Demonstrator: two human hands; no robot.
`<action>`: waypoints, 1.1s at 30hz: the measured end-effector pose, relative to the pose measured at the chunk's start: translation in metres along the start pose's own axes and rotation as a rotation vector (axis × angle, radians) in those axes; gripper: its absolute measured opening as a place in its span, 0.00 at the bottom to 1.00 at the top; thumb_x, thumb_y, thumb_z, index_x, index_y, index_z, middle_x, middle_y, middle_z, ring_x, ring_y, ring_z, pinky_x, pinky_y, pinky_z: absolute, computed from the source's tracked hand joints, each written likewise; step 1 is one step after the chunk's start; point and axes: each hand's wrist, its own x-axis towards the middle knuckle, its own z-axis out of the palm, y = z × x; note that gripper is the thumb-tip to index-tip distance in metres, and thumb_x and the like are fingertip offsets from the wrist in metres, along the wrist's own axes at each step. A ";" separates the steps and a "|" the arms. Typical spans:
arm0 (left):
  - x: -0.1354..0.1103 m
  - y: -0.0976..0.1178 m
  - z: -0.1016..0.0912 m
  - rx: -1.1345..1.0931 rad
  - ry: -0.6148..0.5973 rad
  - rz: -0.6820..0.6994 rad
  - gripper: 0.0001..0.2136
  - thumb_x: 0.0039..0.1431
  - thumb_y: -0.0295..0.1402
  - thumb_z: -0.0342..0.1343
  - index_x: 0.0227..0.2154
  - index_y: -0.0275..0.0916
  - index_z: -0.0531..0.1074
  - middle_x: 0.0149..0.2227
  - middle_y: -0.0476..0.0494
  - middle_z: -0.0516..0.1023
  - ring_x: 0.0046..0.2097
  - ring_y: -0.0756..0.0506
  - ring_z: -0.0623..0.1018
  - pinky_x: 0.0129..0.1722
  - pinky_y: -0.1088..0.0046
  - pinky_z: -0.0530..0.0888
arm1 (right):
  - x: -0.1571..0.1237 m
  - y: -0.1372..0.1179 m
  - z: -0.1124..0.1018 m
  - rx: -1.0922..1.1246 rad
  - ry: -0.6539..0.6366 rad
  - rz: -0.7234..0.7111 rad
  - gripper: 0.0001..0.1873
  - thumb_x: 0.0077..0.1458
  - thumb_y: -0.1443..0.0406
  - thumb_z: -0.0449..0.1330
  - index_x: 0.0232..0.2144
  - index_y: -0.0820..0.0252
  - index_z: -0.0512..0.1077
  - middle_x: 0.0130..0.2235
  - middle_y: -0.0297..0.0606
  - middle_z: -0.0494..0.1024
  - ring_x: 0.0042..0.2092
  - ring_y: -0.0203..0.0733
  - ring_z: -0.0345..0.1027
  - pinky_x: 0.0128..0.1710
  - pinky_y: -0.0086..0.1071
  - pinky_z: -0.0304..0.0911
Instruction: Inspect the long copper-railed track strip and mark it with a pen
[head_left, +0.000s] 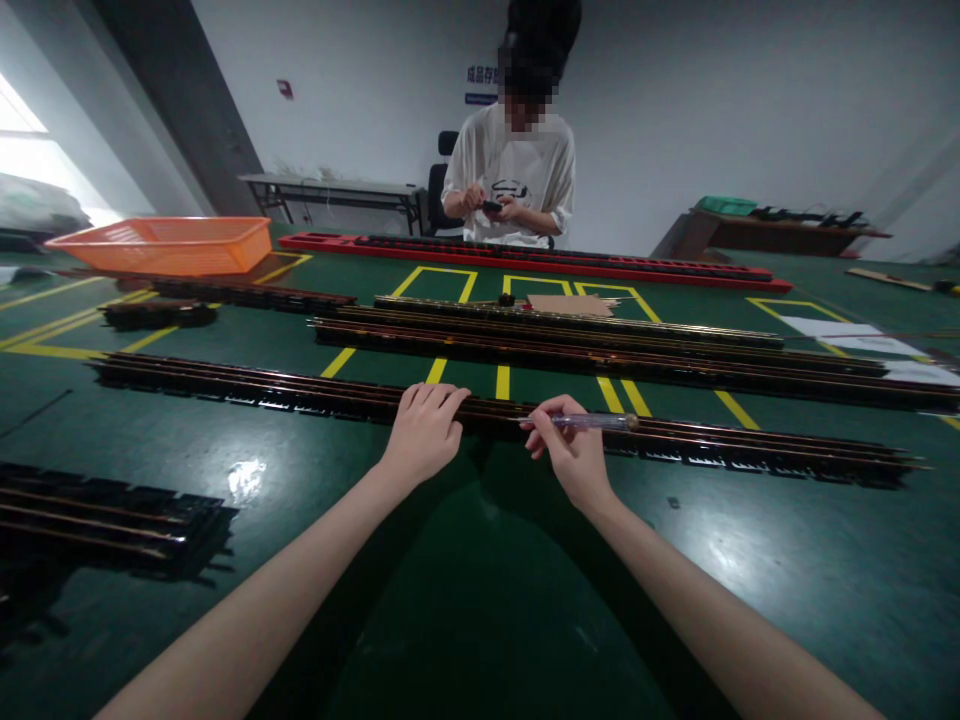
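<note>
A long dark rail with copper strips (750,445) lies across the green table in front of me. My left hand (422,432) rests on it with fingers curled over its top edge. Just to the right, my right hand (570,450) pinches a clear-handled screwdriver (592,421), held level over the same rail with its handle pointing right.
More long rails (600,345) lie in rows behind, and a red one (525,255) at the far edge. A stack of shorter rails (97,515) sits near left. An orange basket (161,243) stands far left. Another person (514,175) stands opposite, handling a small dark object.
</note>
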 end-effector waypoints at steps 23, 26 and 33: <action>0.003 0.008 0.002 0.109 0.041 -0.003 0.16 0.61 0.40 0.47 0.45 0.36 0.70 0.45 0.38 0.75 0.48 0.40 0.72 0.53 0.56 0.65 | 0.000 -0.003 0.001 0.001 0.015 0.006 0.09 0.54 0.59 0.57 0.29 0.58 0.65 0.27 0.35 0.75 0.24 0.33 0.67 0.21 0.28 0.65; 0.002 0.007 0.004 0.106 0.051 -0.002 0.16 0.61 0.39 0.47 0.46 0.35 0.70 0.46 0.38 0.75 0.49 0.39 0.72 0.56 0.55 0.62 | 0.000 -0.003 0.000 0.006 0.014 -0.002 0.08 0.54 0.59 0.57 0.29 0.58 0.66 0.27 0.35 0.75 0.24 0.33 0.67 0.21 0.28 0.65; 0.001 0.007 0.004 0.091 0.047 -0.005 0.15 0.62 0.36 0.47 0.47 0.35 0.70 0.47 0.38 0.75 0.51 0.39 0.71 0.58 0.54 0.60 | 0.000 -0.001 0.001 0.038 0.037 0.006 0.09 0.55 0.59 0.57 0.29 0.58 0.66 0.27 0.35 0.75 0.23 0.33 0.67 0.21 0.28 0.64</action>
